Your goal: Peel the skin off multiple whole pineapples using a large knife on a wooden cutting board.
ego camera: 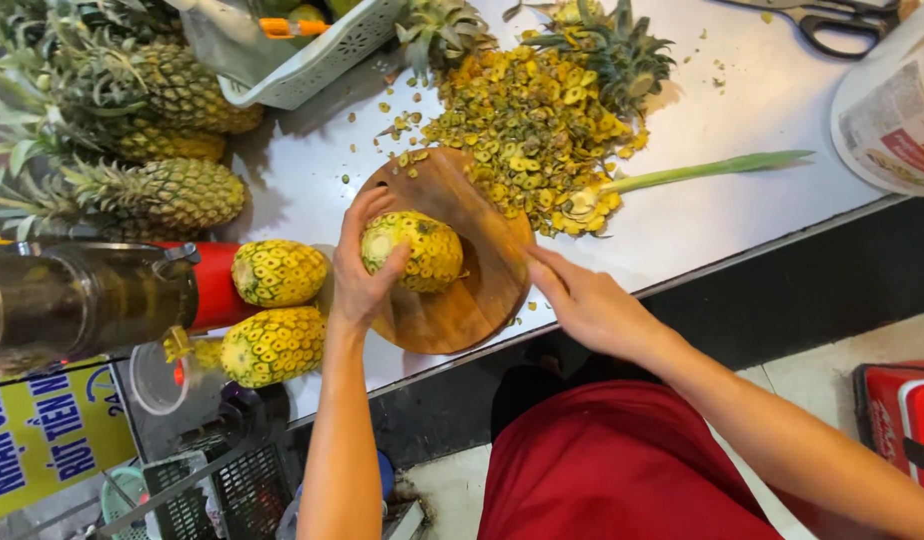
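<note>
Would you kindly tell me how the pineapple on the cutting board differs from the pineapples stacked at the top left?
The pineapple on the board is peeled, yellow and crownless; the stacked pineapples keep brown-green skin and leafy crowns. The left hand grips the board one; nobody touches the stacked ones. Both lie on their sides on the metal table.

Yellow, brown-dotted peeled pineapple (414, 250) on a seemingly reddish-brown wooden board (462, 290).
</note>
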